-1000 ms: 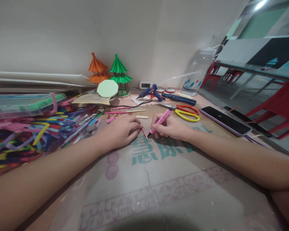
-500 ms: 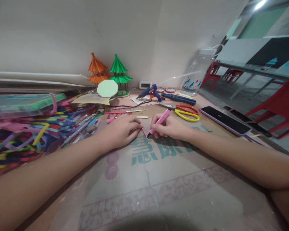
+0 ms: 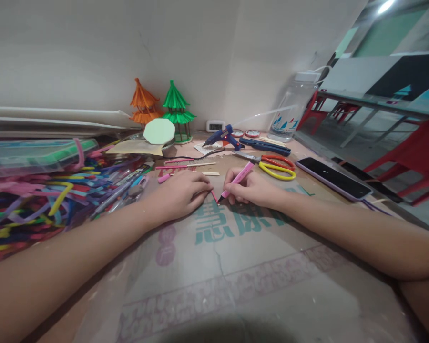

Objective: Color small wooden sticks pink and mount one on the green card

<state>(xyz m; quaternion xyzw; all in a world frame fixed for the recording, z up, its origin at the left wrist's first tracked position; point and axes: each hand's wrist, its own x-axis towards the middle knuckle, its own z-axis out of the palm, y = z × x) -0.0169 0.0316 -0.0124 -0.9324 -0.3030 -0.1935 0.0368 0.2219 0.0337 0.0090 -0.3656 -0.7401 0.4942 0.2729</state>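
Between the fingertips of my left hand (image 3: 186,193) is one end of a thin pink stick (image 3: 214,196), held low over the printed sheet (image 3: 271,271). My right hand (image 3: 248,187) grips a pink marker (image 3: 240,178) like a pen, its dark tip touching or almost touching the stick's near end. The marker's pink cap (image 3: 163,178) lies just beyond my left wrist. Several more sticks (image 3: 202,164), some coloured pink and some plain, rest behind my left hand.
Behind my hands are a blue glue gun (image 3: 223,137), scissors (image 3: 277,167), blue-handled cutters (image 3: 266,146) and a water bottle (image 3: 293,107). A phone (image 3: 334,179) lies right. Pipe cleaners (image 3: 57,195) heap up left. Orange (image 3: 143,102) and green (image 3: 177,107) model pavilions stand by the wall.
The marker tip has shifted very slightly along the pink stick. Both hands otherwise keep nearly the same place and grip.
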